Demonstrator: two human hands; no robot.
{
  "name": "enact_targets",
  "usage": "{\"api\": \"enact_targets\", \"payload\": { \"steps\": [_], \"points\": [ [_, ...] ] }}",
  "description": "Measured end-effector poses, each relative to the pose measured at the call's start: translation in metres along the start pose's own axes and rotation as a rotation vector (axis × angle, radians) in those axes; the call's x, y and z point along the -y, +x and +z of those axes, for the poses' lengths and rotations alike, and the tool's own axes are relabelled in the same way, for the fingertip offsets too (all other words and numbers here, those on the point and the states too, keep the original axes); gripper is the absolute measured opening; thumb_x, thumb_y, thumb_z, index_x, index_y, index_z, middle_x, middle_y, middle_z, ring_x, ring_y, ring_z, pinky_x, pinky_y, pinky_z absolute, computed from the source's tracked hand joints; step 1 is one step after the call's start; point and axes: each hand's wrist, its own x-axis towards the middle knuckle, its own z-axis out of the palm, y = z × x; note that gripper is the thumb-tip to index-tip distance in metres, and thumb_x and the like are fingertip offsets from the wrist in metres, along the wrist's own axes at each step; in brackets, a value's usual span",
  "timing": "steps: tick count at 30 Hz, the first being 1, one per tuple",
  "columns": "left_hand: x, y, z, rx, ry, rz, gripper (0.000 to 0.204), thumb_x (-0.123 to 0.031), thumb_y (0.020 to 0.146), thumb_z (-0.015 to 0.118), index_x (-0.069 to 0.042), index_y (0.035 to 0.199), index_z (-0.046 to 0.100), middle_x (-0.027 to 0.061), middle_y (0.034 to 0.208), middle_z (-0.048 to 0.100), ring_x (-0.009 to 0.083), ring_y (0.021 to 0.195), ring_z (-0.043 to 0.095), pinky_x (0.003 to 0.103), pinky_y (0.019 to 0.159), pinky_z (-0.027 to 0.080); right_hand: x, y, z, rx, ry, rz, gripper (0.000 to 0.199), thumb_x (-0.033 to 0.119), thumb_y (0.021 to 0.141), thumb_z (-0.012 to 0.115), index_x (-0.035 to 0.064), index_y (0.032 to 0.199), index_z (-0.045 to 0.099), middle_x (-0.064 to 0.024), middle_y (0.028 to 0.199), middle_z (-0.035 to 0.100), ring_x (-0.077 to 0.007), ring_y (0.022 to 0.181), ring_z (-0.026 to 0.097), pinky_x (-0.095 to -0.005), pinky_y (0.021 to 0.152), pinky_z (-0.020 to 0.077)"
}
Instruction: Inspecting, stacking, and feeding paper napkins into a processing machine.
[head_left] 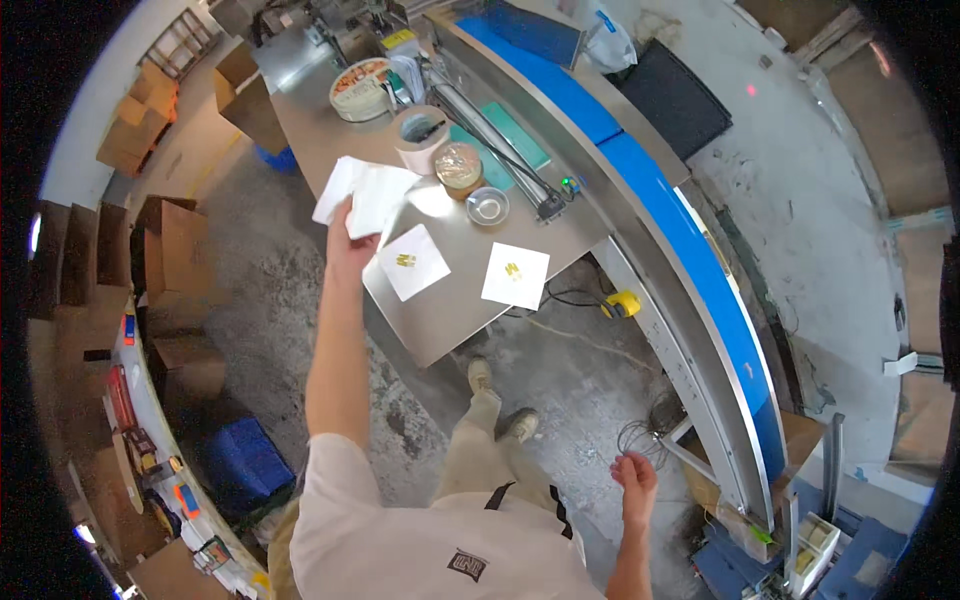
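My left hand (349,243) reaches forward over the near edge of a steel table (450,310) and grips a bunch of white paper sheets (366,193). Two more white sheets, each with small yellow pieces on it, lie on the table: one (414,261) just right of my hand, the other (515,275) farther right. My right hand (636,478) hangs low at my side above the concrete floor, fingers loosely apart, holding nothing.
Behind the sheets stand a tape roll (421,133), a round lidded tub (458,165), a small metal bowl (487,205) and a round tin (361,89). A blue conveyor belt (690,260) curves along the right. Cardboard boxes (170,260) and a blue crate (243,463) stand at left.
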Motion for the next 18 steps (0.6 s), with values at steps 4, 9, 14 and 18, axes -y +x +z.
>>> {"api": "enact_targets", "payload": {
  "steps": [4, 9, 14, 18],
  "points": [
    [0.057, -0.115, 0.065, 0.077, -0.217, -0.101, 0.036, -0.032, 0.091, 0.063, -0.006, 0.117, 0.059, 0.0069, 0.106, 0.068, 0.0207, 0.095, 0.068, 0.036, 0.075, 0.059, 0.047, 0.035, 0.04, 0.204, -0.057, -0.177, 0.035, 0.022, 0.096, 0.06, -0.0013, 0.123, 0.058, -0.0118, 0.105, 0.068, -0.0171, 0.089, 0.066, -0.0301, 0.078, 0.0541],
    [0.132, -0.242, 0.127, 0.363, -0.389, -0.47, 0.048, -0.043, 0.096, 0.051, -0.005, 0.124, 0.055, 0.0121, 0.116, 0.065, 0.0267, 0.103, 0.065, 0.041, 0.079, 0.058, 0.2, 0.035, 0.125, 0.506, 0.168, -0.468, 0.06, 0.036, 0.099, 0.054, 0.003, 0.146, 0.036, -0.0095, 0.137, 0.052, -0.0185, 0.12, 0.053, -0.0364, 0.098, 0.0456],
    [0.166, -0.329, 0.17, 0.548, -0.329, -0.559, 0.051, -0.04, 0.096, 0.05, -0.003, 0.13, 0.051, 0.0134, 0.123, 0.062, 0.0299, 0.106, 0.065, 0.042, 0.082, 0.058, 0.267, 0.001, 0.118, 0.588, 0.337, -0.653, 0.059, 0.035, 0.102, 0.048, 0.0068, 0.15, 0.03, -0.006, 0.137, 0.05, -0.0178, 0.12, 0.052, -0.0337, 0.099, 0.044],
    [0.172, -0.366, 0.182, 0.693, -0.228, -0.544, 0.054, -0.041, 0.096, 0.045, -0.004, 0.136, 0.047, 0.0135, 0.13, 0.058, 0.0326, 0.112, 0.062, 0.047, 0.088, 0.056, 0.269, -0.027, 0.071, 0.574, 0.32, -0.669, 0.059, 0.03, 0.104, 0.045, 0.0034, 0.152, 0.024, -0.0107, 0.146, 0.042, -0.0185, 0.132, 0.041, -0.0345, 0.108, 0.0358]
  ]
}}
